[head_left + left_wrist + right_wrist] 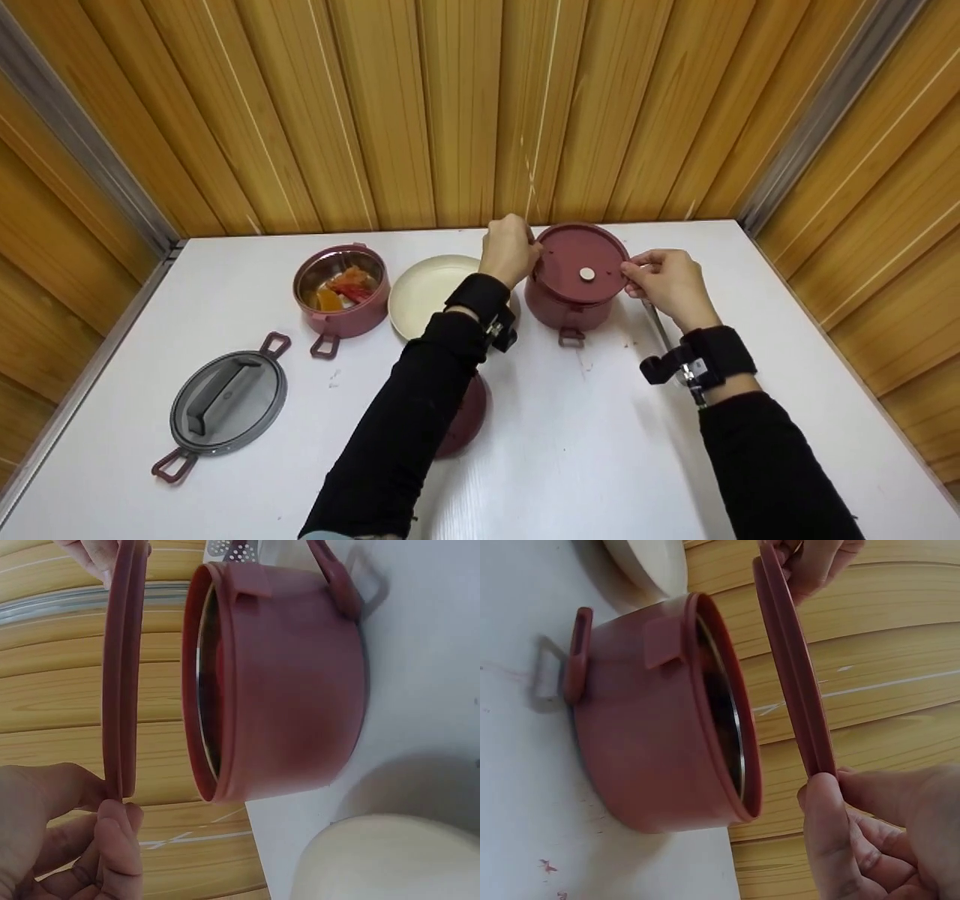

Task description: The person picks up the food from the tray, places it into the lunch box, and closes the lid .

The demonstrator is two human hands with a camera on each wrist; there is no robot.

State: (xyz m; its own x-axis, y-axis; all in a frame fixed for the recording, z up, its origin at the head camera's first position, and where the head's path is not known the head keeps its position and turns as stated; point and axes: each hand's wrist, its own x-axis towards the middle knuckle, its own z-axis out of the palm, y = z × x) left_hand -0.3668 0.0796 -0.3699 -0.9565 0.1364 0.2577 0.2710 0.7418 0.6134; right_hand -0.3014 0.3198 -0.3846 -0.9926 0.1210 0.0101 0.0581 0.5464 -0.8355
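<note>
A round dark red lid [574, 259] with a pale knob is held level just above a dark red pot [571, 309]. Both wrist views show a gap between lid and pot rim. My left hand [508, 249] pinches the lid's left edge between thumb and fingers. On the opposite edge, my right hand [670, 283] pinches it the same way. Inside the pot [292, 690], a metal lining shows at the rim; its contents are mostly hidden. A slotted utensil [658, 326] lies partly under my right hand and wrist.
Left of the hands stand a cream plate [420, 296] and a pink pot [352, 322] holding orange and red food. A grey clip-on lid [232, 409] with red clasps lies at the table's left. A dark red round object [469, 420] is partly behind my left sleeve. Wood-patterned walls border the table.
</note>
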